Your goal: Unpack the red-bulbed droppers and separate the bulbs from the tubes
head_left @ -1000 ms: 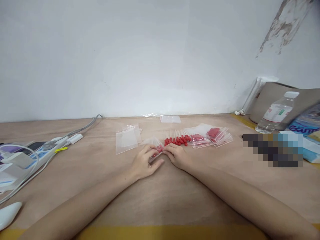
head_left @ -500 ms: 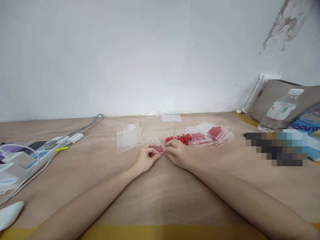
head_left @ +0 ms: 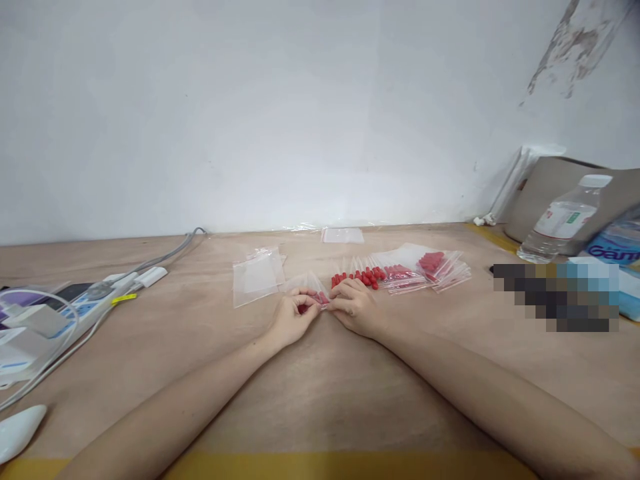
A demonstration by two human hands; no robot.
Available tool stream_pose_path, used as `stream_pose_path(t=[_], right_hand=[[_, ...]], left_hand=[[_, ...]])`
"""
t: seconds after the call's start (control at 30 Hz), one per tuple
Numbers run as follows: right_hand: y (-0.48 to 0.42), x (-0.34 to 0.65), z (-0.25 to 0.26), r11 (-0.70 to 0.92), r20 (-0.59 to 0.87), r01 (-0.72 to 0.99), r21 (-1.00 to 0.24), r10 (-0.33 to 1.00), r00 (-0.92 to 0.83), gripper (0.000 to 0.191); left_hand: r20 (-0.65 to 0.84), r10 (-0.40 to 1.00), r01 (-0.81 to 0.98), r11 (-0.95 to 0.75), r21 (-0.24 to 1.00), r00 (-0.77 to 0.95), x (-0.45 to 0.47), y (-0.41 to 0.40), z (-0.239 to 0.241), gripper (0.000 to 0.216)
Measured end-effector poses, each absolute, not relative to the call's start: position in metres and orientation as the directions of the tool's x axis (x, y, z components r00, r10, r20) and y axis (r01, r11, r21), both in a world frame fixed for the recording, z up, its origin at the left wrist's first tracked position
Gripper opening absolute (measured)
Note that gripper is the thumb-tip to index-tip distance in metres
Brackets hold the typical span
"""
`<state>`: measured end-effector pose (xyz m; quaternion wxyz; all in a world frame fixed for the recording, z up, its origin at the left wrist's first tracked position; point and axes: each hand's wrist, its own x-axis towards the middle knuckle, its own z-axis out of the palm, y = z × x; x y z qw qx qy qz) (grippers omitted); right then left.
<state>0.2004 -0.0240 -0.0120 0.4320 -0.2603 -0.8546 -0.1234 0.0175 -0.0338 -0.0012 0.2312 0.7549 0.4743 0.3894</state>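
Note:
Between my two hands lies a small clear zip bag [head_left: 306, 281] with red pieces inside, its near edge pinched. My left hand [head_left: 294, 315] is closed on the bag's left side, thumb and fingers pressed together. My right hand [head_left: 356, 308] grips the edge's right end with its fingertips. Just beyond the right hand sit several loose red pieces [head_left: 369, 276], small and peg-like. Filled zip bags with red pieces [head_left: 431, 264] are piled to their right. Flat clear zip bags [head_left: 257, 277] lie left of my hands.
Near the wall lies a small stack of clear bags [head_left: 343, 235]. A power strip [head_left: 85, 308] with cables and a white mouse [head_left: 20, 432] occupy the left. On the right stand a water bottle [head_left: 565, 220] and a grey-brown bin [head_left: 530, 193]; a blurred patch covers something in front.
Both hands stay at the same spot on the bag. My left fingers have shifted slightly along its edge; the rest of the table looks the same.

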Motion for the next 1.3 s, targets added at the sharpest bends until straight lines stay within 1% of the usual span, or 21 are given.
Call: stream_pose_path(t=[0.1,0.2,0.33,0.43,0.53,0.6,0.7,0.77,0.87,0.97,1.03,1.13,1.23,1.3], right_hand=[[-0.024,0.198,-0.013,0.827,0.784,0.561,-0.035,0.371,-0.498,0.012],[-0.025,0.196,-0.013,0.817,0.759,0.571,-0.079,0.421,-0.497,0.010],[-0.030,0.195,-0.012,0.837,0.720,0.535,-0.111,0.439,-0.537,0.010],[-0.032,0.194,-0.011,0.841,0.704,0.529,-0.114,0.444,-0.555,0.009],[-0.033,0.193,-0.009,0.840,0.692,0.536,-0.087,0.438,-0.574,0.008],[-0.034,0.192,-0.008,0.843,0.687,0.535,-0.046,0.415,-0.596,0.007],[-0.037,0.191,-0.005,0.832,0.704,0.554,0.036,0.372,-0.605,0.011],[-0.039,0.190,-0.004,0.809,0.731,0.583,0.068,0.357,-0.581,0.014],[-0.041,0.190,-0.005,0.787,0.787,0.613,0.073,0.332,-0.520,0.016],[-0.039,0.190,-0.008,0.791,0.822,0.608,0.072,0.299,-0.486,0.018],[-0.037,0.189,-0.009,0.805,0.822,0.591,0.053,0.301,-0.484,0.018],[-0.037,0.185,-0.010,0.821,0.795,0.571,-0.009,0.352,-0.494,0.017],[-0.041,0.181,-0.008,0.838,0.732,0.545,-0.031,0.390,-0.558,0.016],[-0.044,0.182,-0.005,0.846,0.695,0.528,-0.071,0.422,-0.583,0.015]], left_hand=[[0.408,0.883,0.533,-0.466,0.707,0.231,0.018,-0.034,-0.003,0.013],[0.440,0.858,0.542,-0.510,0.668,0.266,0.018,-0.038,-0.001,0.013],[0.441,0.841,0.516,-0.541,0.664,0.314,0.019,-0.044,0.002,0.015],[0.429,0.839,0.533,-0.544,0.648,0.335,0.018,-0.046,-0.001,0.015],[0.446,0.834,0.565,-0.549,0.616,0.323,0.018,-0.047,-0.005,0.016],[0.464,0.831,0.585,-0.549,0.597,0.306,0.018,-0.048,-0.006,0.017],[0.476,0.829,0.599,-0.548,0.584,0.294,0.018,-0.050,-0.005,0.018],[0.475,0.824,0.583,-0.558,0.590,0.308,0.018,-0.050,-0.004,0.019],[0.473,0.818,0.553,-0.571,0.606,0.327,0.017,-0.049,-0.003,0.019],[0.479,0.816,0.551,-0.575,0.606,0.324,0.017,-0.049,-0.005,0.018],[0.487,0.814,0.560,-0.575,0.597,0.316,0.017,-0.049,-0.005,0.018],[0.501,0.818,0.591,-0.560,0.581,0.282,0.017,-0.049,-0.005,0.017],[0.495,0.853,0.616,-0.480,0.624,0.164,0.016,-0.047,-0.006,0.017],[0.488,0.865,0.589,-0.457,0.666,0.120,0.014,-0.045,-0.006,0.017]])
